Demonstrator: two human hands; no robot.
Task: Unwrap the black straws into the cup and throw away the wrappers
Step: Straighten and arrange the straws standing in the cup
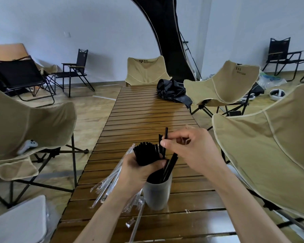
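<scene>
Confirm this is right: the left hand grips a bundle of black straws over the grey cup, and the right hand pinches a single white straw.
Not quite. In the head view the straw pinched by the right hand is black, not white. The left hand does grip the bundle of black straws over the grey cup.

I sit at a long brown table (147, 111) made of many wooden slats, and it looks shiny. A pale cup (157, 193) stands on the table right in front of me, and clear wrappers (109, 183) lie in a messy pile just beside it on my left, with a few little clear bits (130, 222) closer to me. Far away at the other end, a crumpled black bag (171, 91) lies near the right edge.
</scene>
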